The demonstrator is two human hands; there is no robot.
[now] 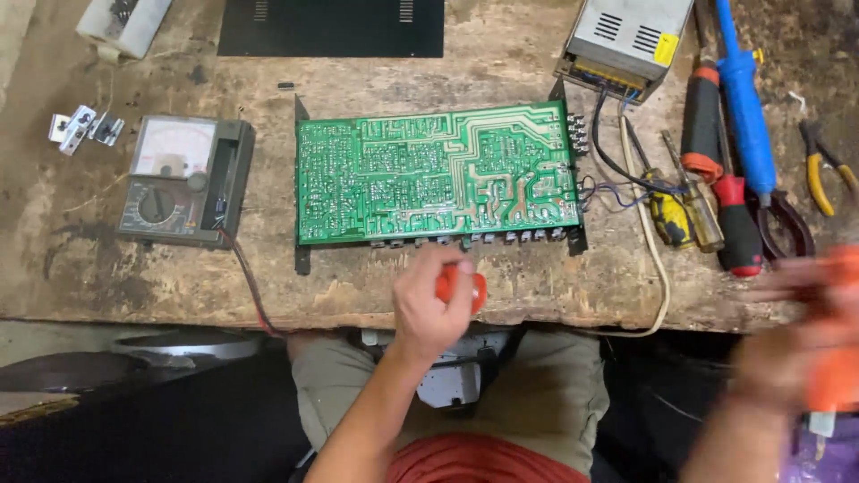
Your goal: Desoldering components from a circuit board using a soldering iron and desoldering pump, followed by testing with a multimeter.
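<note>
Gripping an orange-red handle (461, 288), my left hand (429, 304) has its fingers curled tight around it at the near edge of the wooden bench (134, 277). Just beyond the knuckles lies the green circuit board (436, 173), solder side up. Farther left of the grip sits an analog multimeter (186, 182). My right hand (805, 349) is a blur off to the right, seemingly around something orange (837, 376); whether it is clenched I cannot tell. Screwdrivers (729, 152) lie beyond it.
</note>
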